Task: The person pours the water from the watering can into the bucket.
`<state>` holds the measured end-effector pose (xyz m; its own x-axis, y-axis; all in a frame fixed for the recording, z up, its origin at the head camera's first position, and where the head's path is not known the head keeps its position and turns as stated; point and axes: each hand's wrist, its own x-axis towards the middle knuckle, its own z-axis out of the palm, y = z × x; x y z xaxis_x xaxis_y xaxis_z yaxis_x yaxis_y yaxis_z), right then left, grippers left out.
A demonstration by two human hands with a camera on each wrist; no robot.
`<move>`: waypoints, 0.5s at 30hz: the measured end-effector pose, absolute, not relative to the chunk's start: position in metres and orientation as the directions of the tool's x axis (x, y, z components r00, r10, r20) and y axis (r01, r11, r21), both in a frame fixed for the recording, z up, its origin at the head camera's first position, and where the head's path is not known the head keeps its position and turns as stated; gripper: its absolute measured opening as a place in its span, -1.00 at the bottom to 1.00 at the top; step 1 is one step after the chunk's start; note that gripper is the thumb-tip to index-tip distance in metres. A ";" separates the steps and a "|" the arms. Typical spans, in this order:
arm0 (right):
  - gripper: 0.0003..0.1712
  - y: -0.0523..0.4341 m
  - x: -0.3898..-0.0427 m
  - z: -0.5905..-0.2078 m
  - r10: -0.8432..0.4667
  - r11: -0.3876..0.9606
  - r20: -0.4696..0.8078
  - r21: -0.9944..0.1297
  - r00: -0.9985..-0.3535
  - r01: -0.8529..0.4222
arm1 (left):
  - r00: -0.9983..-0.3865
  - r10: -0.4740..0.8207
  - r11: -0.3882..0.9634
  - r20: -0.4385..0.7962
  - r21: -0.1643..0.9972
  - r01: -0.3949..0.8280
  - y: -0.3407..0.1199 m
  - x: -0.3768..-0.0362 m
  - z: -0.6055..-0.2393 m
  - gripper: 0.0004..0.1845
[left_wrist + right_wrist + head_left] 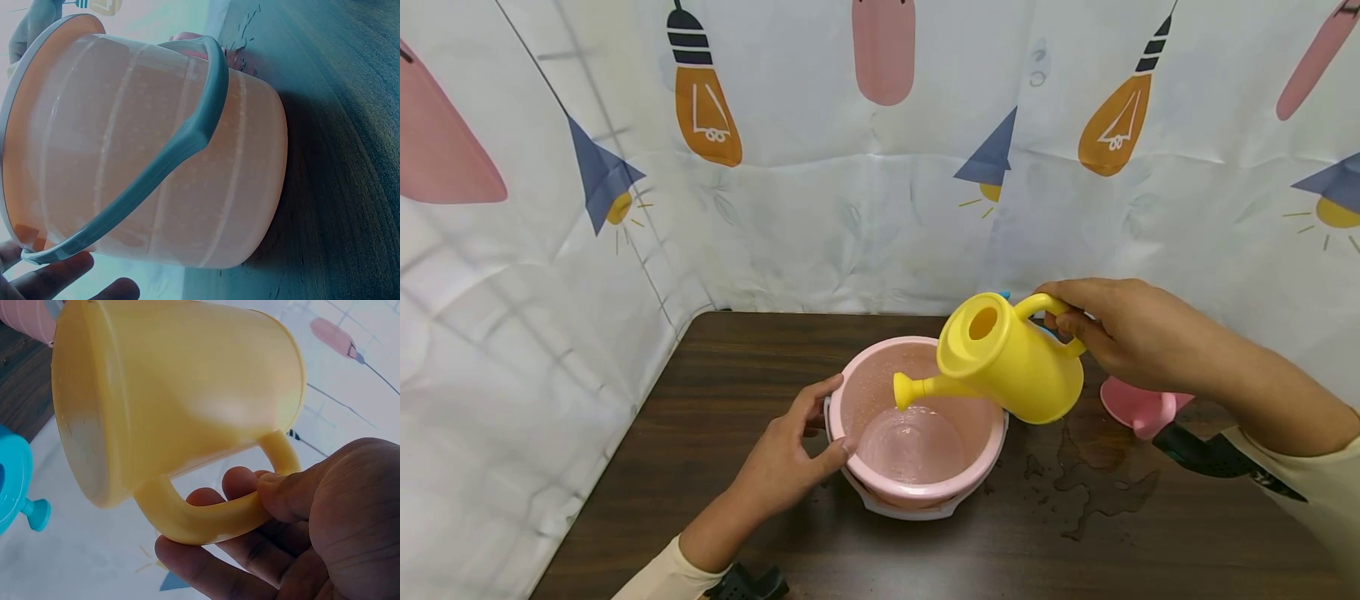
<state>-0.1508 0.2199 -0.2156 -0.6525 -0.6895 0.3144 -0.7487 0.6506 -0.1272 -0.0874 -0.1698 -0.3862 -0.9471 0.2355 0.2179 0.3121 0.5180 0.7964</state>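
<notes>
A pink bucket (925, 483) with a grey handle (187, 137) stands on the dark wooden table (700, 467), with a little water in its bottom. My left hand (829, 417) grips the bucket's left side, thumb on the rim and fingers (59, 275) curved round the wall. My right hand (1075, 321) holds a yellow watering can (1011, 367) by its handle (206, 525), fingers curled through it. The can is tilted to the left, and its spout (904, 392) hangs over the inside of the bucket.
A pink object (1138, 408) lies on the table under my right forearm. Spilled water (1097, 479) spreads right of the bucket. A blue watering can (12, 487) sits behind the yellow one. Patterned cloth walls (880, 208) close the table's back and left.
</notes>
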 end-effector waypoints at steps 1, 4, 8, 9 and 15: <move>-0.67 0.220 -0.151 -0.216 -0.692 0.648 0.316 -0.126 -0.649 -0.752 | -0.947 0.235 0.519 0.219 0.796 0.313 -0.170 -0.087 -0.386 -0.22; -0.66 0.220 -0.151 -0.216 -0.696 0.642 0.318 -0.125 -0.644 -0.756 | -0.947 0.235 0.521 0.221 0.794 0.314 -0.170 -0.087 -0.386 -0.22; -0.65 0.221 -0.151 -0.216 -0.701 0.635 0.330 -0.118 -0.633 -0.764 | -0.946 0.233 0.520 0.226 0.793 0.317 -0.169 -0.088 -0.386 -0.22; -0.65 0.221 -0.151 -0.216 -0.701 0.633 0.334 -0.116 -0.630 -0.766 | -0.946 0.232 0.520 0.227 0.793 0.318 -0.169 -0.088 -0.386 -0.22; -0.62 0.224 -0.149 -0.217 -0.698 0.629 0.346 -0.123 -0.627 -0.768 | -0.945 0.233 0.525 0.229 0.789 0.320 -0.170 -0.087 -0.385 -0.23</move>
<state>-0.1494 0.2237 -0.2170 -0.6269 -0.6982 0.3457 -0.7680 0.6286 -0.1229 -0.0872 -0.1695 -0.3854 -0.9454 0.2325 0.2285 0.3198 0.5253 0.7885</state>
